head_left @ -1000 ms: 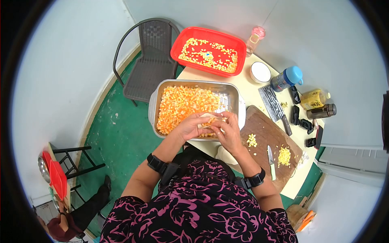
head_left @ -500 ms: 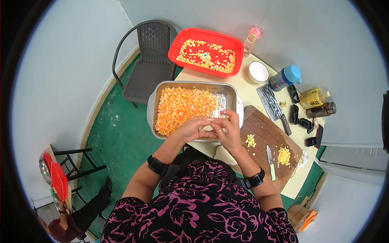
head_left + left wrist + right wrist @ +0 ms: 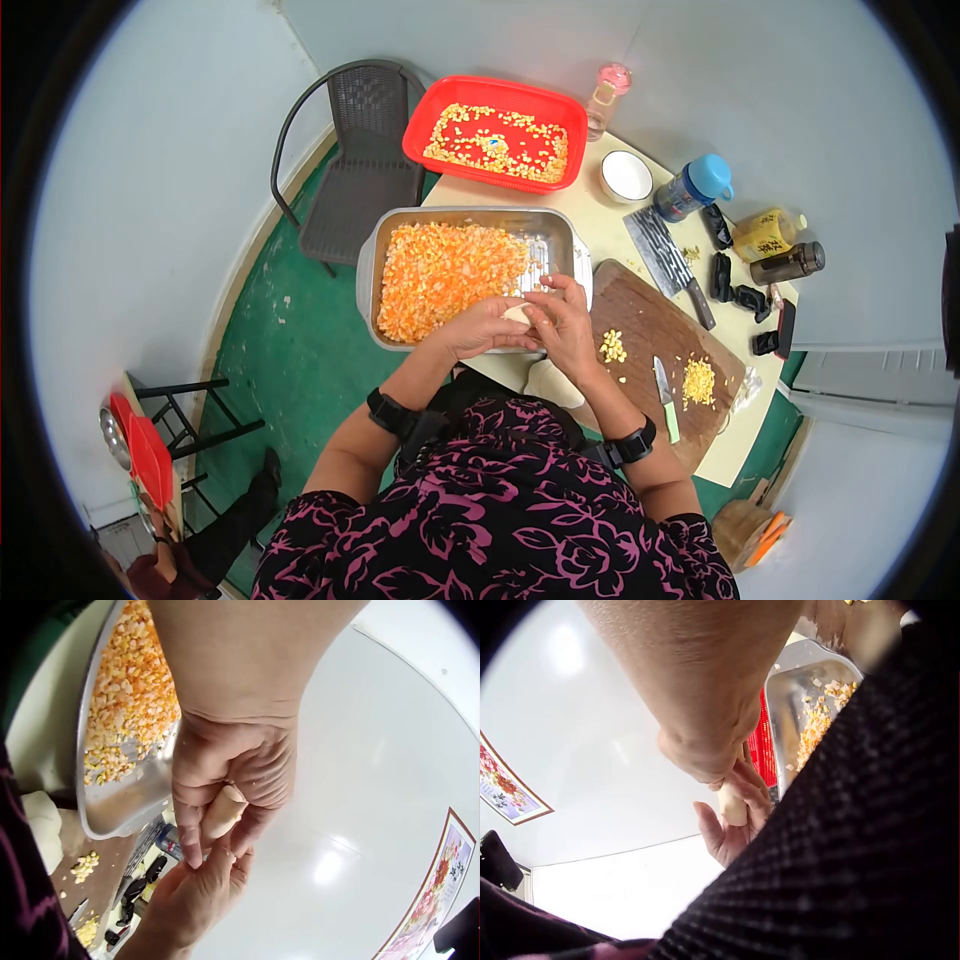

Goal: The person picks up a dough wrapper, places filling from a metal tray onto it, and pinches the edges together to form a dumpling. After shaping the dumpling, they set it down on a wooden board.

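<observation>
Left hand (image 3: 485,328): grip clamped on a small pale dough roll (image 3: 223,810)
Right hand (image 3: 562,325): grip pinching it too
Where: over the silver metal tray (image 3: 365,280), desk's (image 3: 603,226) left edge

Pale dough (image 3: 221,810), orange-and-yellow filling (image 3: 445,275) in a silver pan (image 3: 365,270), red tray (image 3: 495,87), brown board (image 3: 655,320), green floor (image 3: 290,340), pink-flowered black blouse (image 3: 500,510).

The head view is bright and evenly lit, with only faint, soft shadows. Its fisheye lens bends the walls and ends in a black ring. In the left wrist view, ceiling glare (image 3: 330,866) glows white behind the sharp left hand (image 3: 229,761) and dumpling (image 3: 223,811). The right wrist view's near sleeve (image 3: 855,847) is blurred.
</observation>
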